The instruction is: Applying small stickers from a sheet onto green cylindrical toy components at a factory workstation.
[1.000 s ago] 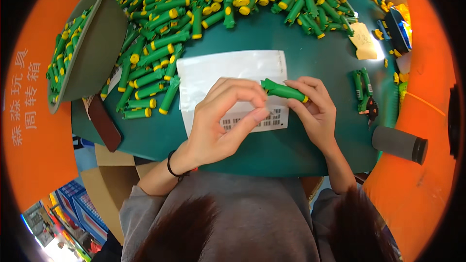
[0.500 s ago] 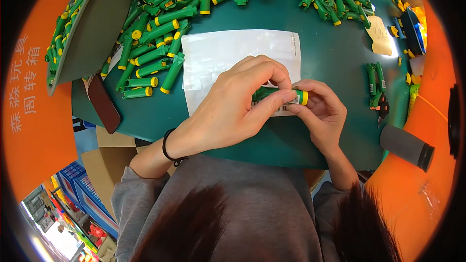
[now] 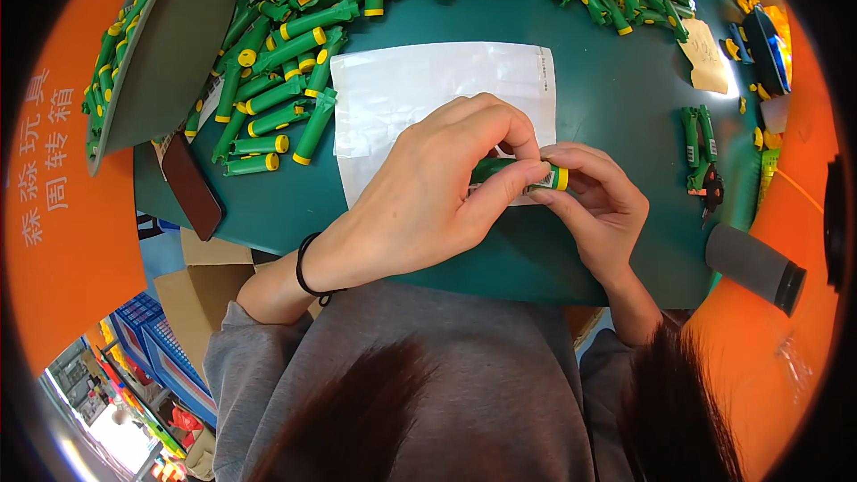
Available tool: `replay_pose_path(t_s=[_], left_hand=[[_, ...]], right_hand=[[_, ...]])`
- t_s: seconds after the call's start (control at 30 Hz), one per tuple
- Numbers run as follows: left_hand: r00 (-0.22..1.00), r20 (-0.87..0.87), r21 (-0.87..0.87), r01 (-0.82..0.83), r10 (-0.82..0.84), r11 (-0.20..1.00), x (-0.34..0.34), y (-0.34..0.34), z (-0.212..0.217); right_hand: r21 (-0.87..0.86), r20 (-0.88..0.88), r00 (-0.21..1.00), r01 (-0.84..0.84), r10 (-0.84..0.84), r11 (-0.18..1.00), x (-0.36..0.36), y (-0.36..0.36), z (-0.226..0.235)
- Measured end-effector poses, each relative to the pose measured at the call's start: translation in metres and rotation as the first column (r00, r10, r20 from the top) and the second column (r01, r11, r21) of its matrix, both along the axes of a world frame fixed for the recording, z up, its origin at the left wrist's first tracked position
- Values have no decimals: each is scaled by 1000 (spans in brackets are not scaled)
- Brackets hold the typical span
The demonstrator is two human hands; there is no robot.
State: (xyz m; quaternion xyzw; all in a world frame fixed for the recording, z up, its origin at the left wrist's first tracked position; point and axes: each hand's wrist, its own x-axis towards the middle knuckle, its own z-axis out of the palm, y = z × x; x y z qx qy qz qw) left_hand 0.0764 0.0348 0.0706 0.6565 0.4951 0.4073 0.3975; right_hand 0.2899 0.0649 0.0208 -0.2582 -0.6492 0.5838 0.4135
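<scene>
Green tube [image 3: 500, 171] with yellow cap, held over near edge of white bag [image 3: 428, 89], mid-table. Left hand [image 3: 428, 196] pinches tube body; right hand [image 3: 598, 201] grips capped end. Tube pile [image 3: 286, 62] at far left of green table [image 3: 616, 107]. Phone [image 3: 190, 186] at left edge.

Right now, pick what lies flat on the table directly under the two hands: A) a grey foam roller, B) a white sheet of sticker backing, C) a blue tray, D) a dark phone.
B: the white sheet is spread on the green table beneath the left hand and right hand, which together hold a green tube with a yellow cap over its lower edge.
</scene>
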Motion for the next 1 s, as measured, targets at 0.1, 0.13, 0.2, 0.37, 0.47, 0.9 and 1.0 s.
replay_pose_path(t_s=[0.1,0.13,0.2,0.37,0.47,0.9,1.0], left_hand=[[999,27,-12,-19,19,1000,1,-1,-1],[999,25,-12,-19,20,1000,2,-1,-1],[998,44,-15,-49,49,999,3,-3,-2],[995,27,2,-98,98,995,7,-5,-4],[994,20,-7,-109,109,994,7,-7,-7],[984,48,-459,173,-170,871,-8,2,1],[959,281,-514,124,29,849,-5,0,-6]], right_hand=[[6,12,1000,9,-10,1000,0,-1,0],[12,9,1000,10,-10,1000,-1,0,0],[17,5,1000,10,-10,1000,-2,0,-1],[-27,29,999,30,-29,999,-2,-1,1],[-39,38,999,30,-28,999,-1,-2,-1],[99,53,996,65,-70,993,-1,2,-8],[49,30,995,95,-96,994,-7,1,-5]])
